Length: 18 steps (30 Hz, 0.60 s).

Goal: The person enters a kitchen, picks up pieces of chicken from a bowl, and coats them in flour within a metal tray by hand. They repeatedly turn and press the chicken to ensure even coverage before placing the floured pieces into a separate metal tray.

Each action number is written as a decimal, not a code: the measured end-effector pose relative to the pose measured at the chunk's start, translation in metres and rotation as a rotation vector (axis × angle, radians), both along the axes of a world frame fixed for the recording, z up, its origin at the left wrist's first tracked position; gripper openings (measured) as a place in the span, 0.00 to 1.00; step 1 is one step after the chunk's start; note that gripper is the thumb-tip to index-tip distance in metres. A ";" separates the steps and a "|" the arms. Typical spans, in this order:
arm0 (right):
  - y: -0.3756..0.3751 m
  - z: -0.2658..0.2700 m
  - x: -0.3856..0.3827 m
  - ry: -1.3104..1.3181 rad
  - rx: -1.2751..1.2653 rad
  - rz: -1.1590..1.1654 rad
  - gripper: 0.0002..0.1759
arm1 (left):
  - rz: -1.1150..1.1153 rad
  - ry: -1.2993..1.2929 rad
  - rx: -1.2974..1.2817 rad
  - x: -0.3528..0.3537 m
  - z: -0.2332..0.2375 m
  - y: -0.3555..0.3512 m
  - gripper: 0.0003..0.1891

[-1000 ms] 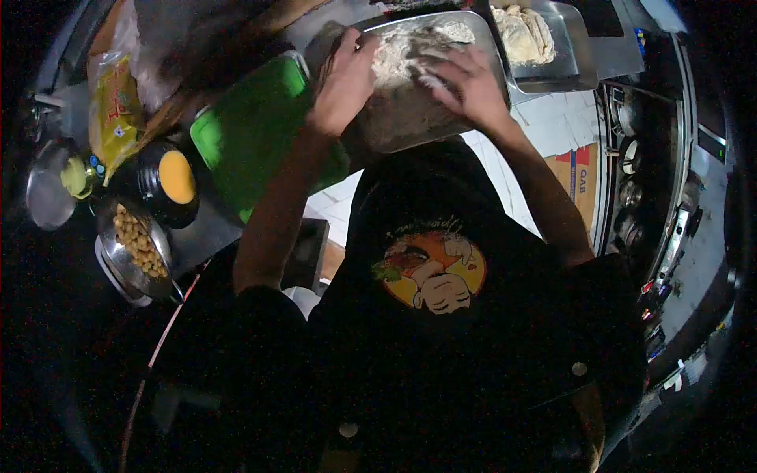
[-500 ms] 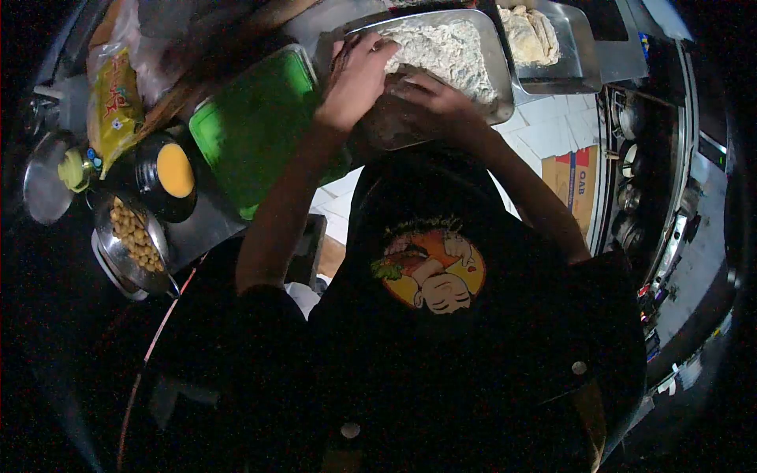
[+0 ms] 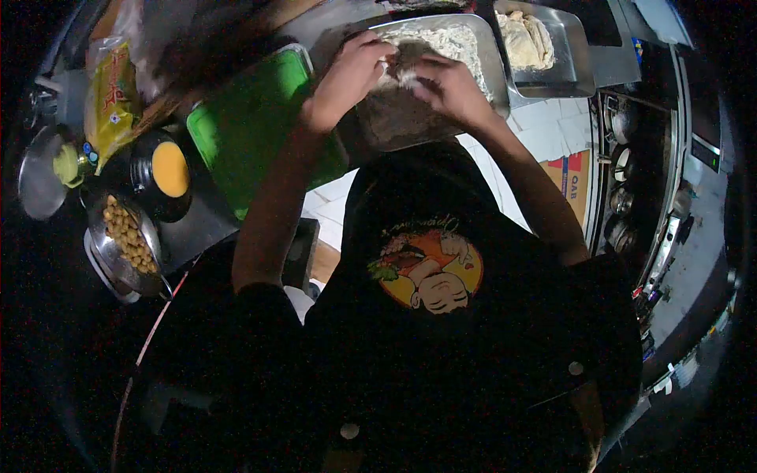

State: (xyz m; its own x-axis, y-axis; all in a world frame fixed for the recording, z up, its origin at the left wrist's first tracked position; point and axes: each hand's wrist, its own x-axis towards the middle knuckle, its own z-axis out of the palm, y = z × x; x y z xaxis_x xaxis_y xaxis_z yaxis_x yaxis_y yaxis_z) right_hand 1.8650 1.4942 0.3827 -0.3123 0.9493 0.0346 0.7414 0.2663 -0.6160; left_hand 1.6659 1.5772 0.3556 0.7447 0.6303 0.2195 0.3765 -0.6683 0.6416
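A metal tray [image 3: 498,75] holds loose white flour [image 3: 471,47] toward its far side. My left hand [image 3: 364,65] is over the tray's left part, fingers bent and pinched together. Close by, my right hand [image 3: 451,88] has curled fingers facing the left. A small flour-dusted piece [image 3: 404,77] shows between the fingertips of both hands; shadow and blur hide its kind. The near part of the tray lies in shadow. In a second metal tray [image 3: 574,75] to the right rests a pale, folded piece that looks like dough or chicken [image 3: 527,41].
To the left lies a green tray [image 3: 236,150]. Beyond it are a yellow packet [image 3: 114,102], a dark pot with orange liquid [image 3: 170,169] and a metal bowl of small brown pieces [image 3: 128,236]. Shelves with metal pots [image 3: 621,162] stand on the right.
My hands have lifted slightly from the flour and turned toward each other, with a floury piece now showing between them. The right hand has moved a little right. The view has shifted slightly.
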 end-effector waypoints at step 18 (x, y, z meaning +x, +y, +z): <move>-0.011 -0.025 0.029 -0.122 0.102 -0.080 0.38 | 0.053 0.227 0.114 0.033 0.013 -0.018 0.35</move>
